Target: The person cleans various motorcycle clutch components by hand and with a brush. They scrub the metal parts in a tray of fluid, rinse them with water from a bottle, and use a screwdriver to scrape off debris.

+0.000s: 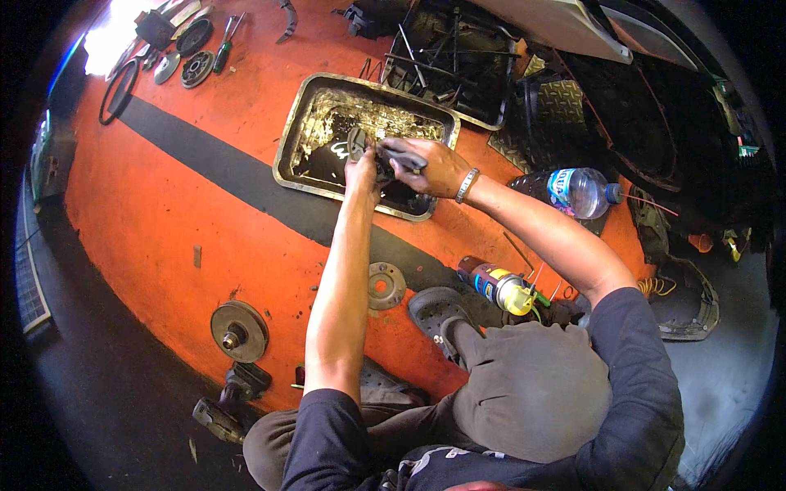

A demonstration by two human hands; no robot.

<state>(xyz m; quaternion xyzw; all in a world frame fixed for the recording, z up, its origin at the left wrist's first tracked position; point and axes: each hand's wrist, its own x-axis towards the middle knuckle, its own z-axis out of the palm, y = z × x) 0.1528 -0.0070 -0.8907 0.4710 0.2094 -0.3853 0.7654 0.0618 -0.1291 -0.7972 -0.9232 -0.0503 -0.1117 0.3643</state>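
Note:
Both my hands are over a metal tray (pixel 296 123) of dark, oily liquid on the orange floor. My left hand (pixel 361 169) grips a small dark greasy part (pixel 358 141) just above the liquid. My right hand (pixel 426 166), with a metal bracelet on the wrist, holds a dark brush-like tool (pixel 407 160) against that part. The two hands touch each other around the part. What the part is exactly, I cannot tell.
A second tray (pixel 458 57) of dark rods lies behind. A clear plastic bottle (pixel 569 191) lies at right, a spray can (pixel 497 285) near my knee. A round flange (pixel 385 286), a pulley (pixel 238 331) and discs (pixel 190 49) sit on the floor. My sandalled foot (pixel 438 315) rests below.

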